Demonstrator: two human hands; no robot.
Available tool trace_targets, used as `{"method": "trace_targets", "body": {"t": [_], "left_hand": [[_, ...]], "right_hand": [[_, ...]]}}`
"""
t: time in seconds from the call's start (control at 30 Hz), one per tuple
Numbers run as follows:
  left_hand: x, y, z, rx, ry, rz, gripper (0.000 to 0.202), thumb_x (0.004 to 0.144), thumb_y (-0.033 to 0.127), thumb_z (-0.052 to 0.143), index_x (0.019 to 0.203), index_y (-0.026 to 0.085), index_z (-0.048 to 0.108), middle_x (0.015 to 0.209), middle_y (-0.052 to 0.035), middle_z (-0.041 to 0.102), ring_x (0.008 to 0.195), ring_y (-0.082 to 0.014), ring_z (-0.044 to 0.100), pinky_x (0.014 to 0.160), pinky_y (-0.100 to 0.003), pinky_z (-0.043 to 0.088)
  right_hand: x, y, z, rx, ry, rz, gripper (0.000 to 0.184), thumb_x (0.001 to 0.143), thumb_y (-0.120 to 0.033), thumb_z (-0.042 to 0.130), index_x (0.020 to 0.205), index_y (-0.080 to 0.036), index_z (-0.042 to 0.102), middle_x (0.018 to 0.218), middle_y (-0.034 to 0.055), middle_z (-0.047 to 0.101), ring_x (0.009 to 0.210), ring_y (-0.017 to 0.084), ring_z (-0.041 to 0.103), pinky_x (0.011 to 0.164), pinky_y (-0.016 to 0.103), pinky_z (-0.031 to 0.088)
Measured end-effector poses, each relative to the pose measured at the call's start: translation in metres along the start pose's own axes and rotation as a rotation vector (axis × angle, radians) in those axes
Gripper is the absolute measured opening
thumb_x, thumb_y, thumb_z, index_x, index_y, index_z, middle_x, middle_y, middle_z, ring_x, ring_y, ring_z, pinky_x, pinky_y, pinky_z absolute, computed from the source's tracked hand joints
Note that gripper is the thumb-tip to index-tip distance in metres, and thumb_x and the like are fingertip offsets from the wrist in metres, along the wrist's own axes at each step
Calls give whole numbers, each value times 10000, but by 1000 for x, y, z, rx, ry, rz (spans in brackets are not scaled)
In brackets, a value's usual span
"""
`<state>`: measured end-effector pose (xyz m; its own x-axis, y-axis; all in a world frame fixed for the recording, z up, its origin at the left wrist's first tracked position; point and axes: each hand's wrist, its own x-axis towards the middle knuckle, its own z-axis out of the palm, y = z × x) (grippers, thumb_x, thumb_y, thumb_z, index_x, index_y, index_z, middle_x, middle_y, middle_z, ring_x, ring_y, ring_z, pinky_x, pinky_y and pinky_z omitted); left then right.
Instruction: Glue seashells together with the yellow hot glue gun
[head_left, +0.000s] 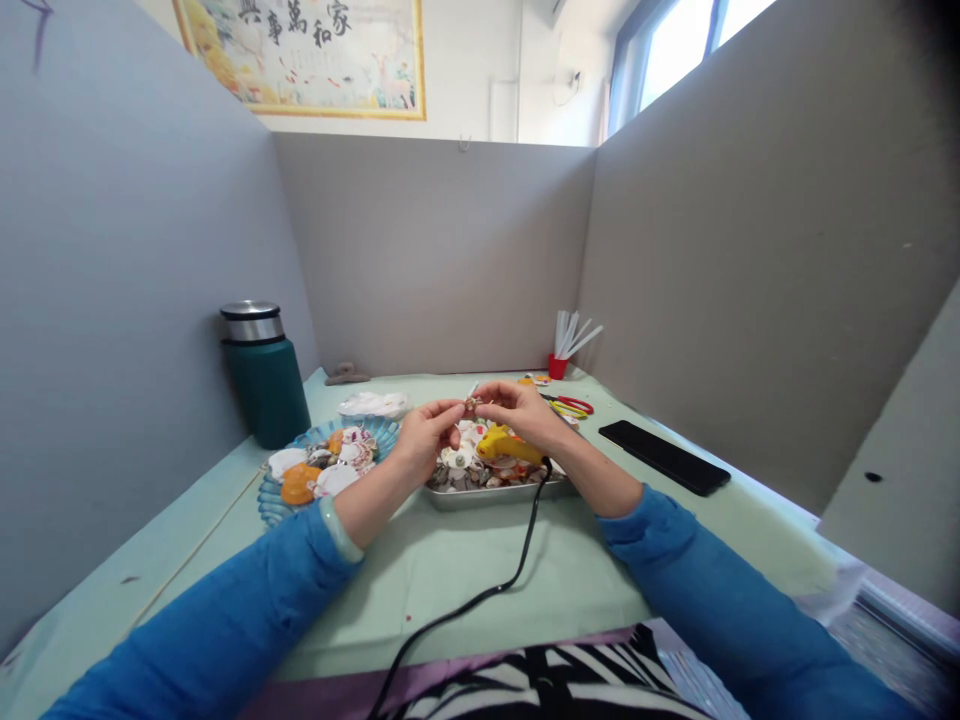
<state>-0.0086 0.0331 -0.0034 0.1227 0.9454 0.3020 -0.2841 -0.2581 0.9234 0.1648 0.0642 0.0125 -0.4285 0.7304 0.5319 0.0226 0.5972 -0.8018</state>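
Note:
Above a metal tray (465,497) of mixed shells, my left hand (424,438) and my right hand (525,412) meet at the fingertips. Both are closed in a pinch on a small brownish shell piece (472,404), whose exact shape is too small to make out. A yellow glue gun (510,446) lies on the shells just below my right hand. Its black cord (517,570) runs down over the table toward my body. Left of my left hand, a blue scalloped glass plate (270,500) holds white, orange and striped shells (352,448).
A green thermos (266,385) stands by the left partition. White pieces (373,404) lie behind the plate. At the back right are a red cup (557,367) of glue sticks (574,332) and red-and-yellow-handled scissors (574,406). A black phone (664,457) lies to the right. Grey partitions enclose three sides.

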Motion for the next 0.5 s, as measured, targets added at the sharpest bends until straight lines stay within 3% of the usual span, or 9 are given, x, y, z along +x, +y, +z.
{"method": "trace_targets", "body": {"t": [0.5], "left_hand": [[1,-3,-2,13,-30,8,236,673,314,709,815,135,652,665,-5,609,388,-37,463,374,-179,306]], "right_hand": [[-2,-4,4,-4,-14,37,277,689,-333,684,887,-149,625,821,36,646,718,136,599,639,262,485]]}}
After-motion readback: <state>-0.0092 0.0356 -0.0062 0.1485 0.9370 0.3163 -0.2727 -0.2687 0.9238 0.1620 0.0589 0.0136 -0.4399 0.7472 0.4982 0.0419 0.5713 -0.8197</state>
